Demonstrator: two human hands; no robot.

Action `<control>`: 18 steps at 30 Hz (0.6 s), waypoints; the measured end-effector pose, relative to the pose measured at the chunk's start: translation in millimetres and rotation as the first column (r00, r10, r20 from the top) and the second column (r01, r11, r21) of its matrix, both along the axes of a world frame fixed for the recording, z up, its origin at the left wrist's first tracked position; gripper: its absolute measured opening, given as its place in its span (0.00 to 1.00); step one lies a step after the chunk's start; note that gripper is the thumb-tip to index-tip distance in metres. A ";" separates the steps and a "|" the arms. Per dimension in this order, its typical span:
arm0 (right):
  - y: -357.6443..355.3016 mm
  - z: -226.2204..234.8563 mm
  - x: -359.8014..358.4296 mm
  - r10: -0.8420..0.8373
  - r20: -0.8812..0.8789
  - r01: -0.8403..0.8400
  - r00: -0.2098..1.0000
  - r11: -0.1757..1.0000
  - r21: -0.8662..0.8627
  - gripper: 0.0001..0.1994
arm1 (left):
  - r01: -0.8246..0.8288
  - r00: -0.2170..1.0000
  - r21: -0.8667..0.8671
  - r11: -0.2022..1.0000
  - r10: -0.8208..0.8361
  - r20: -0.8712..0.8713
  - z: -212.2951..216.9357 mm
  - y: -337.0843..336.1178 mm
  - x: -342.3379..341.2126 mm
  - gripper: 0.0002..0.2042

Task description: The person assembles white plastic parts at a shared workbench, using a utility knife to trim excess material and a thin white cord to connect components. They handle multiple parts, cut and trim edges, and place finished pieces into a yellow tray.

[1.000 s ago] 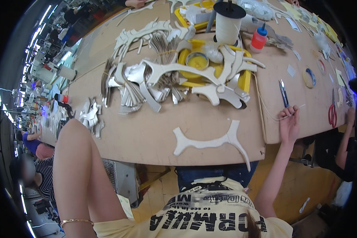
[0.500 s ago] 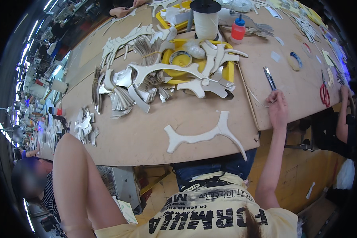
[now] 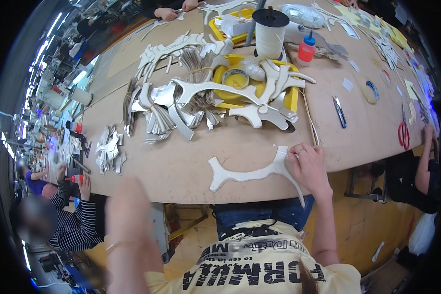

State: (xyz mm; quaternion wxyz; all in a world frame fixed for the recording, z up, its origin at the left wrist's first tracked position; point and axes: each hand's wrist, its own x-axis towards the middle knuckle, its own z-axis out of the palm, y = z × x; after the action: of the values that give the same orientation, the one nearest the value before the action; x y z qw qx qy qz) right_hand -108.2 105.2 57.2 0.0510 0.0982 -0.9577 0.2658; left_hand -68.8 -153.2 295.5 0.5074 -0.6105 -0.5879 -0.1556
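A pale, branched flat piece [image 3: 245,175] lies near the table's front edge. My right hand [image 3: 308,166] is at its right end, fingers curled. A white cord [image 3: 312,122] runs down the table to this hand and seems to be held in it, though the fingertips are hidden. Smeared by motion, my left hand [image 3: 128,193] is raised at the lower left, left of the piece, and its fingers cannot be made out. Dark-handled thread snips [image 3: 339,112] lie on the table, beyond my right hand.
Bundles of similar pieces [image 3: 161,115] cover the middle, beside a yellow tray [image 3: 293,100]. Behind it stand a cord spool [image 3: 269,36] and a red bottle [image 3: 306,49]. Red-handled scissors [image 3: 404,134] and a tape roll [image 3: 371,91] lie right. Co-workers sit around, one in stripes [image 3: 78,223].
My right hand has left the snips and come down-left to the pale piece. My left arm has dropped lower. The whole view has shifted slightly.
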 end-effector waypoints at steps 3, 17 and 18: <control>1.4 -11.0 -0.9 0.040 -0.014 -0.040 0.999 0.999 -0.003 0.05 | -0.318 0.927 0.267 0.910 0.239 0.291 -73.7 1.1 -25.4 0.16; -12.8 -40.8 15.4 0.024 -0.077 -0.018 0.997 0.997 0.080 0.10 | -0.652 -0.102 -0.209 0.729 0.189 0.977 -200.3 -78.5 -252.7 0.30; -13.2 -40.6 15.1 0.015 -0.069 -0.011 0.998 0.999 0.049 0.10 | -0.648 -0.004 -0.164 0.744 0.212 0.977 -197.5 -69.8 -243.7 0.29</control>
State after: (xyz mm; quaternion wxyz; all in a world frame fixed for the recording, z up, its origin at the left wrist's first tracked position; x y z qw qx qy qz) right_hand -93.1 92.0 16.6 0.0801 0.1148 -0.9608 0.2392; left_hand -312.5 -223.0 97.9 0.1276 -0.0472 -0.8898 -0.4356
